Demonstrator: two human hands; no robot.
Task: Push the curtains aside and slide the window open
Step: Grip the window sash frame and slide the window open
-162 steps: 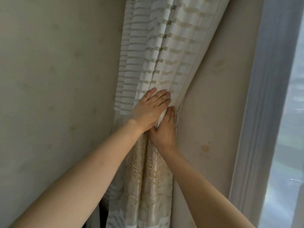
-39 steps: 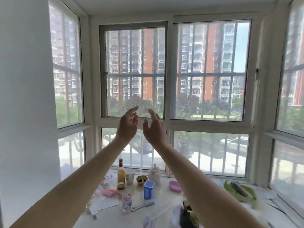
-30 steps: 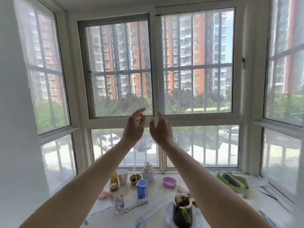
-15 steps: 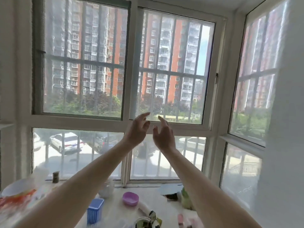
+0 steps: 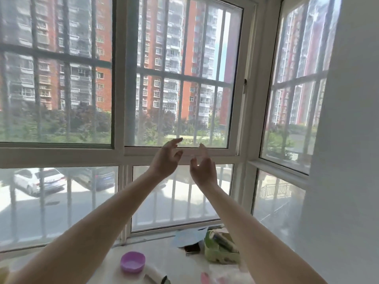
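A white-framed bay window fills the view. Its right sliding sash sits shut against the frame, with a small latch on its right stile. The left sash meets it at the centre post. My left hand and my right hand are raised side by side in front of the right sash's bottom rail, fingers apart, palms facing each other, holding nothing. Neither hand touches the frame. No curtain is in sight.
Below the window lies a white sill counter with a purple bowl, a green container and papers. A white wall stands at the right. Metal bars run outside the glass.
The curtain from the oldest frame is out of view. My view has swung right and closer to the right sash. Both hands stay raised and empty, now nearer its bottom rail.
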